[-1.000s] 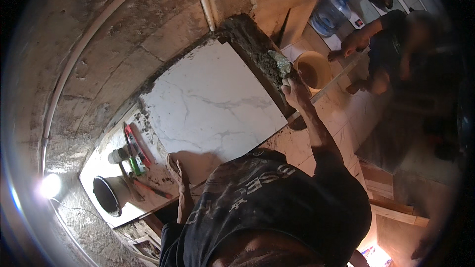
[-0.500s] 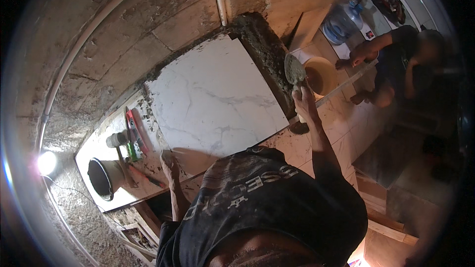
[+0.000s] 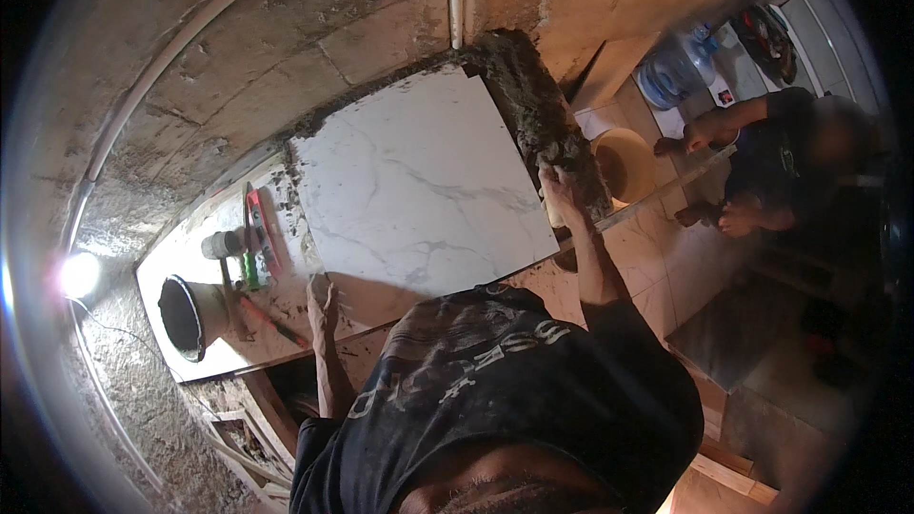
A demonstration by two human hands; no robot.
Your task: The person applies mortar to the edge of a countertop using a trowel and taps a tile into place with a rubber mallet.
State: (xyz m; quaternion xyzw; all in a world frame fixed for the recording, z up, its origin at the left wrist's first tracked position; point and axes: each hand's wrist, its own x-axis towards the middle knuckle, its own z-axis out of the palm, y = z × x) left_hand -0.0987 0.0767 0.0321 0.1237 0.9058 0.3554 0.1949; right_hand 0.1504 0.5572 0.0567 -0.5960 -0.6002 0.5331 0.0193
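Observation:
A large white tile [image 3: 419, 181] with grey veins lies on the counter in front of me. My right hand [image 3: 564, 198] is closed round the pale handle of a trowel [image 3: 550, 214] at the tile's right edge. Its blade is down at the dark wet mortar [image 3: 519, 86], hard to tell apart from it. This mortar fills a strip along the tile's right side, up to the far corner. My left hand [image 3: 322, 300] rests flat by the tile's near left corner, fingers stretched out, holding nothing.
To the left are a rubber mallet [image 3: 221, 246], a red level [image 3: 260, 219], an orange-handled tool [image 3: 271, 322] and a dark-mouthed bucket [image 3: 181, 319]. A lamp [image 3: 79, 275] glows at far left. At right are a tan bucket [image 3: 624, 167], a blue water jug [image 3: 666, 76] and a seated person [image 3: 790, 152].
My right hand has moved a little left and nearer, and the trowel blade, raised and visible before, is now down at the mortar. The left hand stays by the tile corner.

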